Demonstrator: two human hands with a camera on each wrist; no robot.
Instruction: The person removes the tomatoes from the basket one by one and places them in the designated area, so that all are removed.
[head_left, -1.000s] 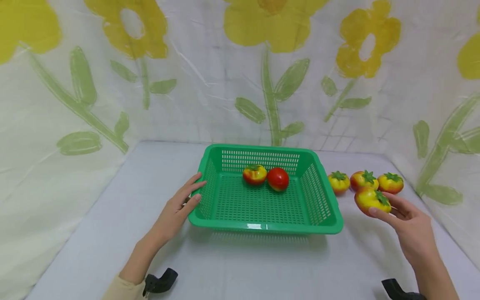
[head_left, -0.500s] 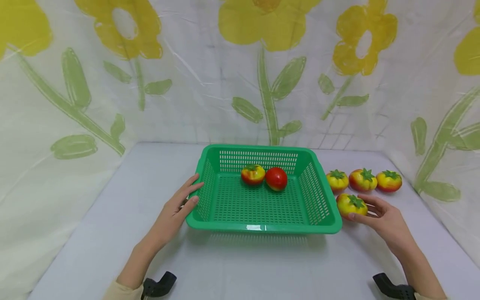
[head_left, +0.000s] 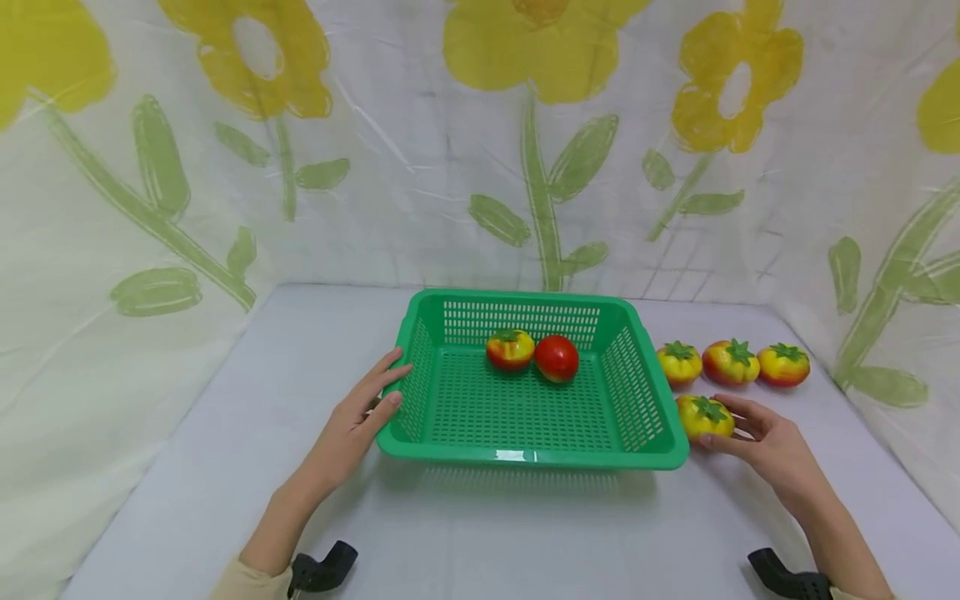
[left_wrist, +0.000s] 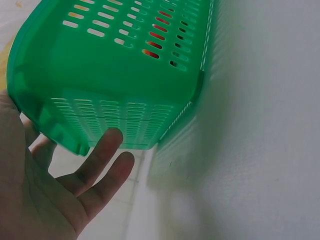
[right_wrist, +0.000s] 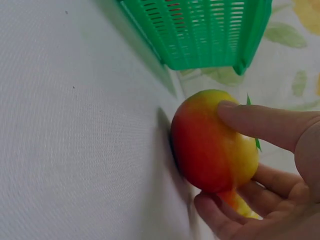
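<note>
A green plastic basket [head_left: 517, 457] stands on the table, with two toy tomatoes in it: a red-yellow tomato [head_left: 510, 350] and a red tomato [head_left: 557, 358]. My left hand [head_left: 347, 429] rests on the basket's left rim, its fingers fairly straight. In the left wrist view, two fingers extend below the rim. To the right of the basket, my right hand [head_left: 765, 442] holds a yellow-red tomato [head_left: 703, 419] with a green star-shaped top. The right wrist view shows the thumb on one side of this tomato [right_wrist: 212, 142] and fingers on the other, close to the tabletop.
Behind the right hand is a row of three yellow-red tomatoes: one beside the basket [head_left: 679, 365], a middle tomato [head_left: 732, 363] and a right tomato [head_left: 783, 365]. A white sheet [head_left: 390, 208] with painted flowers hangs around the table [head_left: 480, 542].
My right hand has brought the tomato left and down, beside the basket's right side, and is nearly still over the last half second. The left hand stays at the rim.
</note>
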